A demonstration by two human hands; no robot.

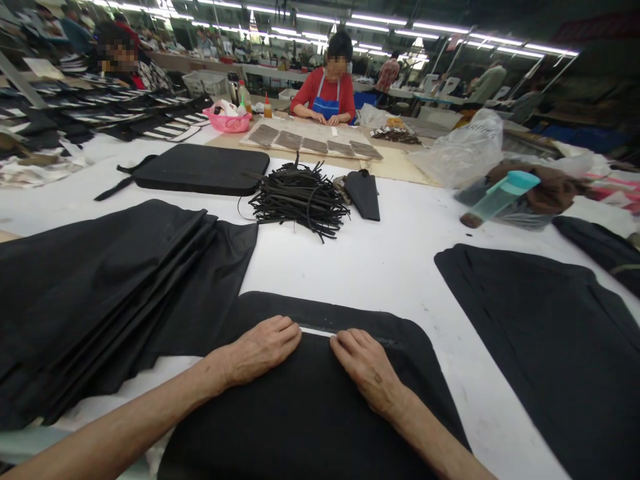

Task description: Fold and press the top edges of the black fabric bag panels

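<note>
Black panel (295, 413) under left hand (264, 348) and right hand (367, 367), each grip unclear, strip bundle (300, 197) beyond, black sheets (115, 280) close left

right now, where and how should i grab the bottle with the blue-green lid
Probably around the middle of the clear bottle, coming from the left with the right hand. It is a slim, straight tube, slanting in view with its lid toward the right; white tabletop lies on its left, while brown cloth crowds its right.
</note>
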